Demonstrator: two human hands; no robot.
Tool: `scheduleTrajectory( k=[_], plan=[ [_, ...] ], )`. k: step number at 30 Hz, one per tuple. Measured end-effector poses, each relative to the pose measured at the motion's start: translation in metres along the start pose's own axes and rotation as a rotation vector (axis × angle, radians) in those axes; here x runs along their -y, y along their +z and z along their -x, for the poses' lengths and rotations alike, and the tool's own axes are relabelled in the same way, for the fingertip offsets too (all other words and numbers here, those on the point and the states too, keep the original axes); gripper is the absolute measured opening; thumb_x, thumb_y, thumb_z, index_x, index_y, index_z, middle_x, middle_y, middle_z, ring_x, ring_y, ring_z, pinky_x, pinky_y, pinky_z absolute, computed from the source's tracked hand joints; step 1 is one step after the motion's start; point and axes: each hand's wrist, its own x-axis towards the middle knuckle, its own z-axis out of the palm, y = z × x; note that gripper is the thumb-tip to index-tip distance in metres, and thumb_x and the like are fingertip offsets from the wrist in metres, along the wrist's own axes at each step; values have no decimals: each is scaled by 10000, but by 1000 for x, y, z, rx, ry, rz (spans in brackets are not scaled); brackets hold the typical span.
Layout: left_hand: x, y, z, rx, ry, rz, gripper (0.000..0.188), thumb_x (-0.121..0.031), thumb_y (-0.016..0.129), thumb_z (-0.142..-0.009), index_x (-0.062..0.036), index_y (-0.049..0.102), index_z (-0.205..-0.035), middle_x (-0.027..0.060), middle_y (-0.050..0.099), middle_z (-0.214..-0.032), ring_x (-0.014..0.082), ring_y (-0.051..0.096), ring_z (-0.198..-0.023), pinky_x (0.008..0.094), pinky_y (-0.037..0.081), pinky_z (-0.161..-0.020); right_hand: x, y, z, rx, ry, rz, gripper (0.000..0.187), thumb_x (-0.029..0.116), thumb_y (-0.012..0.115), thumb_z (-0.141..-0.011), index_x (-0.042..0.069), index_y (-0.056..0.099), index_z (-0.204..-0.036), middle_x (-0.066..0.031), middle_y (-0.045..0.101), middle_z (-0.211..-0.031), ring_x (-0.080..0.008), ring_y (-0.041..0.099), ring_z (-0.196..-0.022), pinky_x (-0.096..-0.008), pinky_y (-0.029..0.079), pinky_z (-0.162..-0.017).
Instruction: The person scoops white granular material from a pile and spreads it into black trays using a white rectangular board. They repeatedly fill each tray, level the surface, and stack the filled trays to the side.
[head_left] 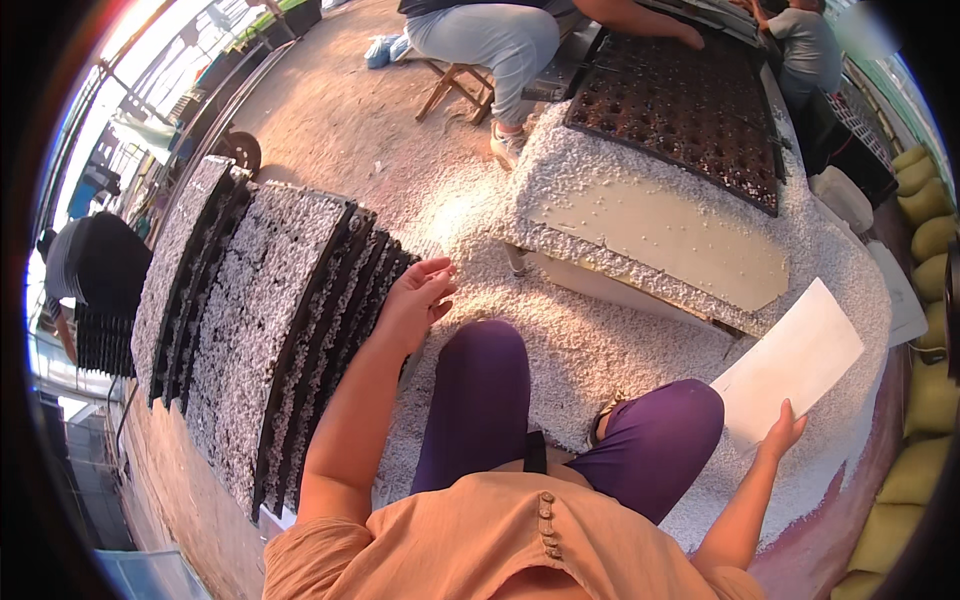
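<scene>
In the head view the left hand (418, 295) rests on the near right edge of a stack of black seedling trays (270, 330), which stands on the person's left, leaning like a fanned row and topped with white granules; its fingers are loosely spread and slightly curled over the top tray's rim, not clamped on anything. The right hand (783, 430) holds the near corner of a flat white board (790, 365), which lies to the right over the bed of white granules (600, 330), fingers narrow in a pinch with the thumb side hidden. The trays look thin and flexible, and filled they are likely heavy enough to sag, so a grip on both long rims would probably serve better than one corner; the loose fill would spill if tipped. The board seems light and stiff and easy to lift by an edge. Farther off, a white slab (665, 240) carries another dark cell tray (680, 105), with a seated person (500, 40) beyond it.
</scene>
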Motion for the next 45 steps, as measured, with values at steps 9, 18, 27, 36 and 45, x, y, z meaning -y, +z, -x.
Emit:
scheduleTrajectory(
  k=[9, 18, 27, 36, 45],
  plan=[
    [-19, 202, -140, 514, -156, -28, 260, -205, 469, -888, -68, 461, -1109, 51, 544, -1038, 164, 548, -866, 309, 475, -734, -179, -71, 157, -794, 805, 144, 582, 398, 673, -704, -92, 524, -979, -185, 581, -969, -289, 600, -773, -370, 527, -662],
    [-7, 371, -247, 357, -377, 372, 257, -287, 558, -837, -71, 450, -925, 65, 556, -884, 178, 565, -763, 300, 515, -632, -210, 34, -37, -801, 662, 342, 738, 514, 648, -671, -135, 515, -995, -238, 586, -924, -321, 587, -810, -420, 475, -704],
    [-5, 377, -251, 135, -264, 227, 274, -289, 577, -828, -37, 474, -800, 55, 525, -701, 122, 507, -559, 230, 441, -448, -227, 50, -166, -666, 664, 35, 445, 270, 418, -812, -75, 496, -1083, -216, 568, -987, -378, 567, -833, -446, 461, -707],
    [33, 347, -165, 167, -337, 160, 337, -332, 594, -808, -60, 396, -834, 50, 488, -732, 132, 509, -565, 248, 441, -436, -214, -19, -163, -375, 543, -364, 364, 246, 412, -820, -19, 554, -1025, -156, 592, -940, -299, 572, -766, -393, 457, -659],
    [16, 311, -85, 663, -433, -126, 469, -309, 414, -904, -36, 255, -1250, 174, 482, -1146, 218, 558, -908, 347, 494, -720, -160, -114, -369, -90, 208, 212, 333, 220, 488, -781, -74, 592, -898, -161, 605, -778, -270, 578, -669, -378, 440, -568]
  ],
)
